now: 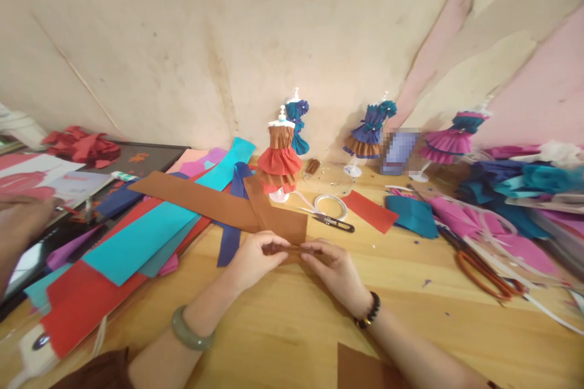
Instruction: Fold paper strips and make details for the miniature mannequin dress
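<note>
My left hand [255,260] and my right hand [336,270] meet at the middle of the table, both pinched on the near edge of a brown paper strip [286,222]. The edge between my fingertips looks narrowly folded. The strip stretches away from me, toward a small dress form [279,161] in a ruffled brown and red dress. Crossing near it lies a longer brown strip [196,200]. Thread snips [335,222] and a roll of white tape [331,206] rest just beyond my right hand.
Turquoise [141,243] and red strips [91,310] pile up at left, near another person's hand [27,219]. Further dress forms [368,134] stand by the wall. Orange-handled scissors [483,273] lie at right beside pink paper [497,231]. A brown piece [365,371] lies at the front.
</note>
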`<state>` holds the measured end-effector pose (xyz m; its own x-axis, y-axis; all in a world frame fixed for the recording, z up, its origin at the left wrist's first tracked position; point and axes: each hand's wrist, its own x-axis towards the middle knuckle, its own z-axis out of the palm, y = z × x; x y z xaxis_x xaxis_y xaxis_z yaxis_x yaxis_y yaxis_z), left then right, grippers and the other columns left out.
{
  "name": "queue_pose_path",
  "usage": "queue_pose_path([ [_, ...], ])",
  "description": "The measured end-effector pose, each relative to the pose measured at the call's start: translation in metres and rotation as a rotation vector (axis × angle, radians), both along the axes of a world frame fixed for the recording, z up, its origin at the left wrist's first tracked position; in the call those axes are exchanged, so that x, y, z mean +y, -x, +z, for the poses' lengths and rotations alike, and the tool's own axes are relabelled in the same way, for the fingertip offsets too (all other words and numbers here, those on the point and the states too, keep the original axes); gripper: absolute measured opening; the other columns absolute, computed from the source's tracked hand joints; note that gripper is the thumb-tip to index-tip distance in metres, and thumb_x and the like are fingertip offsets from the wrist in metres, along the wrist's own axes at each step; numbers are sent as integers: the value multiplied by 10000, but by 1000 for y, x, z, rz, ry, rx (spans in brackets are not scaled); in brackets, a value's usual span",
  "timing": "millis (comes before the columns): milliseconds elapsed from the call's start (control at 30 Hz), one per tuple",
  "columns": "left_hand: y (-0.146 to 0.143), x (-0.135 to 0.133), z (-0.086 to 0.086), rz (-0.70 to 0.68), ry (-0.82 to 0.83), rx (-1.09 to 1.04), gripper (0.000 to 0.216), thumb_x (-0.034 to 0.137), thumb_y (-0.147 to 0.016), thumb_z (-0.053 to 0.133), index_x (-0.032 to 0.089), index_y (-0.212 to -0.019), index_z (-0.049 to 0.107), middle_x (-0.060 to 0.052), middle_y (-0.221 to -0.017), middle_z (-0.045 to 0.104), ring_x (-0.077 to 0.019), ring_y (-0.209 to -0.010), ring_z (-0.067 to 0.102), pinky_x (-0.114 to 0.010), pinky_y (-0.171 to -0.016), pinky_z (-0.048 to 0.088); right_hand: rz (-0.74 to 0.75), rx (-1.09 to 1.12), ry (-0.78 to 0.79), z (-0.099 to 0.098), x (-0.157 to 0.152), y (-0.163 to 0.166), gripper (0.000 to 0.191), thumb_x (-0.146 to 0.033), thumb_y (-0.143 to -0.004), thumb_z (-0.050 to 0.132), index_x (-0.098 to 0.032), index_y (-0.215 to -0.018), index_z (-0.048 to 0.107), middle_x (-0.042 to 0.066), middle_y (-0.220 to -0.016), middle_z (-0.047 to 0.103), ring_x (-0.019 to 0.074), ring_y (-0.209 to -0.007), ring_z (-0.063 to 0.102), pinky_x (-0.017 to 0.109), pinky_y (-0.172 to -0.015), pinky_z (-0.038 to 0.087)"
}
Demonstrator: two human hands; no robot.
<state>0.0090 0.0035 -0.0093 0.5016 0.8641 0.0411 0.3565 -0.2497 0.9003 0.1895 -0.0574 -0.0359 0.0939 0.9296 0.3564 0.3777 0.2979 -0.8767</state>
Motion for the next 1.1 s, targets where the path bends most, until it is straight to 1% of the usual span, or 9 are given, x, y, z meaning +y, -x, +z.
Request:
queue_pose_path([
  [133, 0, 0, -1, 19, -9, -18, 129, 184, -673, 635, 156, -788, 689, -26, -741, 646, -147, -698, 608, -239, -638, 480, 18, -12, 12, 0, -1, -1, 124, -252, -779, 617, -200, -858, 697, 58, -837, 707, 195, -760, 643, 323, -715, 533],
  [267, 0, -1, -1, 40, 19, -26, 126, 178, -662, 646, 150, -780, 684, -32, -752, 655, -156, -708, 621, -244, -632, 489, 18, -15, 10, 1, -1, 0, 128, -271, -780, 618, -199, -852, 695, 56, -831, 705, 195, -754, 644, 323, -713, 535],
  [467, 0, -1, -1, 45, 11, -21, 124, 180, -665, 646, 153, -780, 688, -35, -765, 669, -162, -727, 631, -256, -669, 494, -2, -28, 22, 0, -1, 0, 138, -276, -772, 630, -201, -871, 690, 62, -870, 712, 213, -779, 650, 326, -698, 531],
  [667, 1, -1, 0, 53, -3, -4, 110, 200, -678, 643, 149, -764, 689, -41, -763, 664, -163, -725, 629, -255, -667, 491, 9, -42, 23, 1, -2, -1, 125, -291, -792, 611, -197, -829, 686, 58, -829, 705, 201, -743, 639, 323, -698, 515],
  [867, 2, -1, 6, 32, -29, 2, 94, 203, -687, 632, 148, -731, 693, -46, -778, 656, -153, -718, 617, -241, -652, 479, 32, -47, 37, 2, -2, -2, 145, -302, -817, 582, -192, -816, 677, 55, -795, 679, 191, -732, 623, 304, -697, 492],
  [967, 2, -2, 7, 33, -2, 19, 89, 196, -684, 626, 141, -720, 685, -49, -773, 659, -156, -714, 616, -245, -652, 477, 48, -53, 39, 2, -2, -2, 154, -304, -836, 556, -189, -807, 655, 53, -789, 657, 185, -738, 610, 292, -692, 481],
  [1033, 1, -3, 6, 33, 36, 26, 111, 206, -681, 631, 137, -753, 678, -49, -758, 666, -160, -703, 617, -249, -646, 479, 64, -68, 35, 2, -3, -1, 153, -299, -847, 540, -189, -803, 637, 50, -796, 645, 181, -747, 604, 288, -702, 474],
  [1100, 1, -4, 2, 14, 36, -4, 191, 225, -664, 658, 140, -833, 677, -53, -795, 677, -165, -727, 623, -250, -659, 483, 82, -85, 30, 2, -3, 0, 149, -291, -854, 528, -190, -803, 625, 49, -805, 641, 179, -756, 601, 290, -714, 472],
])
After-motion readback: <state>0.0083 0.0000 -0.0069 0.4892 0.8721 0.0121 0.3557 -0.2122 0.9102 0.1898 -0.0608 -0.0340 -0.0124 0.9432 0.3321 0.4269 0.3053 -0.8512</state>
